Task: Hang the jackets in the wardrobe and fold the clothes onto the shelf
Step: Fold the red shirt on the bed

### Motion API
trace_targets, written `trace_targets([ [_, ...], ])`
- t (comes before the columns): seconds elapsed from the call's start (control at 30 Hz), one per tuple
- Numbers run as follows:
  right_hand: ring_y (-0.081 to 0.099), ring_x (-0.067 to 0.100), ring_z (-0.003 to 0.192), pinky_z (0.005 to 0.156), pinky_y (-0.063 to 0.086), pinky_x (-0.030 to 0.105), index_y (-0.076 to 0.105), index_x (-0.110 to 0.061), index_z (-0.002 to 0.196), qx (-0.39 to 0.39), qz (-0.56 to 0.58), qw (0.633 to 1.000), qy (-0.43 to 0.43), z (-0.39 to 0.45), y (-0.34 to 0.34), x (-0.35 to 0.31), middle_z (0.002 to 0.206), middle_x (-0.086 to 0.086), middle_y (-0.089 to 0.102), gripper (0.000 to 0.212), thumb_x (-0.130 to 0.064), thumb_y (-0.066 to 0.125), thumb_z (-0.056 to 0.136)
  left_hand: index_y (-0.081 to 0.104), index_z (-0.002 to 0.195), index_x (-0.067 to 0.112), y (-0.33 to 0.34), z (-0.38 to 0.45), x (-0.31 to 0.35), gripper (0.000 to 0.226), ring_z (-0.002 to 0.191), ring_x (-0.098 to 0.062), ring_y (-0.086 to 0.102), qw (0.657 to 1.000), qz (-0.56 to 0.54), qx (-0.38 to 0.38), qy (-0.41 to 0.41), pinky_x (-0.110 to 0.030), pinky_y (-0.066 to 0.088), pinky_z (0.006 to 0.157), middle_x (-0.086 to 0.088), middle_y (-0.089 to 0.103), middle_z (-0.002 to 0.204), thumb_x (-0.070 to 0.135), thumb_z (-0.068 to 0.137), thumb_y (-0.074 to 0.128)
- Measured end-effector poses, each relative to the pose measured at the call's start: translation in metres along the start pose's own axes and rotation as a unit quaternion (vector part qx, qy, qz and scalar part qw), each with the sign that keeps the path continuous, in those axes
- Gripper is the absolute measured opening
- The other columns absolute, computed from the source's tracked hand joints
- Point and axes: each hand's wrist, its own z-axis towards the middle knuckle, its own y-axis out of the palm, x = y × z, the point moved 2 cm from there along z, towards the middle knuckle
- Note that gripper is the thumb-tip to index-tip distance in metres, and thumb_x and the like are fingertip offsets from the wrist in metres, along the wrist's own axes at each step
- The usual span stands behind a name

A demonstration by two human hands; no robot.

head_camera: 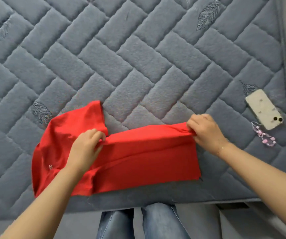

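From the head camera, a red shirt [130, 159] lies partly folded near the front edge of a grey quilted bed [138, 57]. The left hand [85, 149] pinches the fold near the shirt's middle, by a sleeve. The right hand [206, 131] grips the shirt's far right corner, fingers curled into the cloth. A phone [263, 112] with a pink beaded strap [264, 137] lies on the bed, right of the shirt.
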Motion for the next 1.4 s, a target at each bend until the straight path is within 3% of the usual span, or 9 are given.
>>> trace_targets([
  [0.1,0.054,0.029,0.063,0.067,0.036,0.037,0.063,-0.011,0.076,-0.033,-0.012,0.999,0.000,-0.037,0.018,-0.011,0.076,0.008,0.057,0.018,-0.003,0.050,0.066,0.062,0.086,0.016,0.025,-0.025,0.006,0.034,0.077,-0.031,0.058,0.995,0.020,-0.098,0.011,-0.037,0.037,0.066,-0.005,0.059,0.084,0.001,0.060,0.077],
  [0.3,0.058,0.032,0.072,0.072,0.047,0.041,0.071,-0.009,0.081,-0.115,-0.013,0.983,0.144,-0.063,0.044,-0.035,0.081,0.009,0.062,0.023,-0.002,0.073,0.059,0.067,0.112,0.023,0.063,-0.042,0.006,0.023,0.106,-0.024,0.059,0.974,0.027,-0.219,-0.052,-0.037,0.044,0.084,0.002,0.060,0.115,0.026,0.089,0.064],
  [0.5,0.060,0.033,0.093,0.084,0.047,0.043,0.071,-0.009,0.085,-0.076,0.103,0.967,0.220,-0.035,0.032,-0.100,0.097,0.009,0.065,0.021,-0.003,0.063,0.066,0.070,0.096,0.014,0.022,-0.023,-0.015,0.020,0.079,-0.018,0.063,0.983,-0.157,-0.010,-0.092,-0.026,0.045,0.074,0.001,0.068,0.093,0.000,0.082,0.067],
  [0.63,0.060,0.029,0.097,0.090,0.044,0.040,0.071,-0.009,0.092,-0.059,0.246,0.937,0.242,0.015,0.044,-0.164,0.099,0.007,0.067,0.021,0.001,0.063,0.077,0.067,0.108,0.011,-0.013,-0.032,-0.090,0.029,0.101,-0.028,0.059,0.947,-0.135,0.151,-0.251,-0.039,0.043,0.093,-0.009,0.067,0.108,0.001,0.080,0.064],
  [0.77,0.059,0.027,0.106,0.091,0.039,0.021,0.065,-0.002,0.113,-0.052,0.428,0.831,0.352,0.078,0.079,-0.232,0.112,0.016,0.064,0.029,-0.006,0.070,0.085,0.057,0.126,0.015,-0.019,-0.068,-0.171,0.049,0.127,-0.037,0.042,0.876,-0.112,0.072,-0.463,-0.053,0.033,0.104,-0.019,0.052,0.130,0.026,0.081,0.074],
  [0.83,0.052,0.024,0.118,0.099,0.035,0.023,0.059,-0.007,0.123,-0.085,0.455,0.786,0.410,0.104,0.104,-0.254,0.124,0.015,0.057,0.044,-0.023,0.074,0.085,0.058,0.126,0.015,-0.014,-0.080,-0.196,0.055,0.125,-0.035,0.046,0.887,-0.134,-0.004,-0.443,-0.050,0.034,0.107,-0.017,0.055,0.129,0.038,0.080,0.078],
  [0.9,0.046,0.025,0.122,0.104,0.032,0.033,0.058,-0.015,0.123,-0.103,0.372,0.810,0.442,0.120,0.126,-0.262,0.127,0.010,0.051,0.051,-0.040,0.075,0.082,0.065,0.112,0.014,-0.011,-0.083,-0.212,0.042,0.109,-0.028,0.057,0.916,-0.174,-0.056,-0.357,-0.044,0.040,0.100,-0.011,0.064,0.112,0.036,0.079,0.079],
  [1.1,0.049,0.028,0.114,0.096,0.038,0.040,0.060,-0.016,0.107,-0.060,0.313,0.804,0.503,0.128,0.146,-0.258,0.115,0.009,0.054,0.047,-0.044,0.080,0.074,0.048,0.072,0.020,-0.023,-0.080,-0.246,0.028,0.049,-0.015,0.047,0.928,-0.244,-0.081,-0.271,-0.029,0.043,0.052,0.005,0.049,0.059,0.019,0.090,0.069],
  [1.4,0.048,0.023,0.102,0.094,0.039,0.032,0.062,-0.012,0.098,-0.047,0.320,0.804,0.499,0.134,0.140,-0.261,0.106,0.010,0.053,0.036,-0.030,0.083,0.075,0.059,0.104,0.012,-0.029,-0.081,-0.257,0.023,0.101,-0.031,0.057,0.933,-0.163,-0.042,-0.318,-0.043,0.044,0.089,-0.010,0.061,0.107,0.016,0.084,0.070],
])
